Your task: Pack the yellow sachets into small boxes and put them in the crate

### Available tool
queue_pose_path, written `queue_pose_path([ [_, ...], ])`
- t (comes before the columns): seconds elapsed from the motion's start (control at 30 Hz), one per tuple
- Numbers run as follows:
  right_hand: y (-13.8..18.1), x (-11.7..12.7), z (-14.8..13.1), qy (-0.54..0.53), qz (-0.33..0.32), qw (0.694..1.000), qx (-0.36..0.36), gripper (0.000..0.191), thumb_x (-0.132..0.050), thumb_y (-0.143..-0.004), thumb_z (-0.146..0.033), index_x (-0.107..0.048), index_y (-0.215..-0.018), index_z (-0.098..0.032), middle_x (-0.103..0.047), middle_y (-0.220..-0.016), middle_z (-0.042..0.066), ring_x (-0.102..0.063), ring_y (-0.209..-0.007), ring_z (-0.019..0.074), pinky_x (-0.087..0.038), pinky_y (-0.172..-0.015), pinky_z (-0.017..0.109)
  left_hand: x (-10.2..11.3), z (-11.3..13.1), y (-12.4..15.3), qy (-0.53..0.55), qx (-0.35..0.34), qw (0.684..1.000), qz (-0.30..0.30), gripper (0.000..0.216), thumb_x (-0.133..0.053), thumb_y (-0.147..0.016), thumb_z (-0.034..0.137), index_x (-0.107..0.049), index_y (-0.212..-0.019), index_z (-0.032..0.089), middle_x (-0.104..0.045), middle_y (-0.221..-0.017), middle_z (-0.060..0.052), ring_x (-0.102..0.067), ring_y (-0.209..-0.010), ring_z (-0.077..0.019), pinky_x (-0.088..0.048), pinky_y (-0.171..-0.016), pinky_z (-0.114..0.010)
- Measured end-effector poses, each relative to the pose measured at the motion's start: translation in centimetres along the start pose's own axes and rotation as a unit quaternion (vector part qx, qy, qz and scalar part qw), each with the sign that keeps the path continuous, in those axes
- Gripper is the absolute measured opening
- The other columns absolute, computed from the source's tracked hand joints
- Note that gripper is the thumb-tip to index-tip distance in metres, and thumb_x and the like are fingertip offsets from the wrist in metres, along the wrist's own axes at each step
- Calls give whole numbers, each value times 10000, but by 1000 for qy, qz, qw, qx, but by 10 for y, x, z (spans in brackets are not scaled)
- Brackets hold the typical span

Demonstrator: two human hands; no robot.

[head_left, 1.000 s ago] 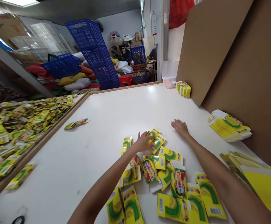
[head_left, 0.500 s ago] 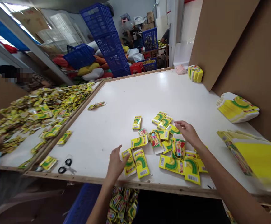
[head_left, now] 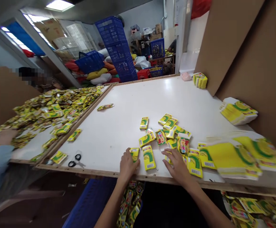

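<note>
On the white table, several small yellow boxes with a green banana-like print lie in a loose cluster. My left hand [head_left: 128,163] is closed around the edges of one yellow box [head_left: 135,154] at the cluster's near left. An upright-printed box [head_left: 149,157] lies just right of it, between my hands. My right hand [head_left: 177,164] rests over another yellow box [head_left: 168,158], fingers spread and partly hiding it. Beyond that hand is a box with a red and green printed face [head_left: 183,145]. A single box [head_left: 144,123] lies apart at the back of the cluster.
Fanned yellow cartons [head_left: 233,158] lie at right, with a carton stack [head_left: 239,110] behind. Black-handled scissors [head_left: 76,161] lie near the front edge. Left of a wooden strip [head_left: 85,118] is a heap of packets [head_left: 57,107], with a co-worker's hand [head_left: 7,137] beside it.
My right hand has moved left and nearer, over a box. My left hand has closed on a box. The standing cartons at right have toppled leftward and fanned out.
</note>
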State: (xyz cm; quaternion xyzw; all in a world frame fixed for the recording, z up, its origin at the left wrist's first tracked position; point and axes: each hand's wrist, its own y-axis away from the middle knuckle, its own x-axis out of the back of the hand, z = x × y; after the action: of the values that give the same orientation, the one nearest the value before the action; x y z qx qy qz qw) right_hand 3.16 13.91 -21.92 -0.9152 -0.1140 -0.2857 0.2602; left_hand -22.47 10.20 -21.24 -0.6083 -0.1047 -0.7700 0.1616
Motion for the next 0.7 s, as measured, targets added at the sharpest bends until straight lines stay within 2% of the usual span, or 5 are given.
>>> queue_pose_path([
  [0.13, -6, 62, 30, 193, 102, 975, -36, 289, -461, -898, -275, -616, -1138, -229, -547, -1240, 106, -436, -1206, 278, -315, -1020, 457, -2, -7, -3, -1, 2, 1000, 6, 624, -515, -785, 374, -340, -1294, 58, -574, -1126, -187, -554, -1045, -320, -429, -888, -409],
  [0.3, 13, 127, 60, 382, 157, 890, -194, 514, -529, -847, -428, -499, -1276, -146, -408, -1358, 199, -313, -1266, 377, -258, -1007, 529, -3, -11, -9, -9, 17, 1000, 10, 649, -478, -788, 437, -351, -1305, 67, -579, -1158, -189, -545, -1051, -351, -443, -863, -432],
  [0.4, 30, 133, 67, 420, 134, 858, -263, 692, -596, -792, -434, -390, -1348, -77, -426, -1307, 267, -368, -1190, 415, -312, -930, 541, -4, -11, -12, -20, 21, 1000, 11, 669, -452, -790, 474, -353, -1315, 72, -578, -1176, -194, -544, -1052, -367, -441, -861, -447],
  [0.53, 40, 128, 64, 445, 102, 852, -255, 625, -596, -795, -358, -392, -1357, -174, -449, -1316, 211, -406, -1136, 394, -351, -868, 520, -5, -11, -16, -37, 17, 999, 6, 696, -419, -793, 501, -348, -1326, 59, -560, -1212, -208, -530, -1073, -384, -425, -892, -454],
  [0.7, 39, 138, 72, 428, 127, 847, -288, 552, -563, -805, -410, -462, -1306, -202, -511, -1253, 156, -436, -1082, 368, -378, -822, 492, -3, -13, -18, -27, 27, 999, 1, 717, -394, -789, 537, -348, -1334, 73, -560, -1222, -200, -531, -1063, -411, -441, -853, -478],
])
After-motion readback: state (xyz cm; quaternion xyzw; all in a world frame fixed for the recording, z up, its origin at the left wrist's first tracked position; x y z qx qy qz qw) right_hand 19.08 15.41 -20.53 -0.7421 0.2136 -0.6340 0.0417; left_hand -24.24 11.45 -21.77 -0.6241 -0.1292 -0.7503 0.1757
